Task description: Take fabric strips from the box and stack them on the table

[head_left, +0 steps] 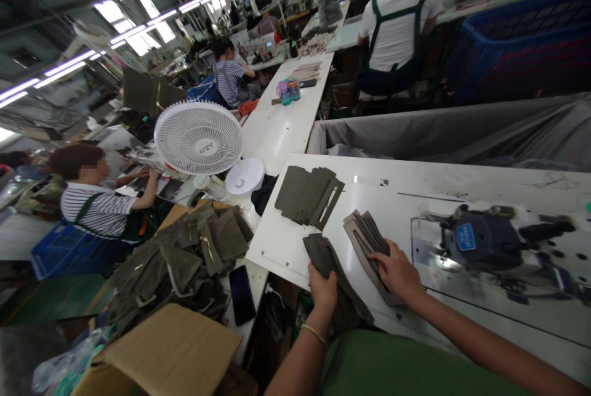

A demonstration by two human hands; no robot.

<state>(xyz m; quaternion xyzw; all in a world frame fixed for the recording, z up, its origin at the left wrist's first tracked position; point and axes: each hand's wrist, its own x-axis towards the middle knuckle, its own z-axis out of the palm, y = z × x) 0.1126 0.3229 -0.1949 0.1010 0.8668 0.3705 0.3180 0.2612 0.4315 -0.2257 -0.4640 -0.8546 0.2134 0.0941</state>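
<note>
Cut pieces lay at the surface's near edge, the left hand clenched on one stack and the right hand pinning another flat; a third stack lay fanned beyond, within reach.

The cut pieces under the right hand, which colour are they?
The cut pieces are dark olive-grey, plain without pattern, seen in the head view.
</note>
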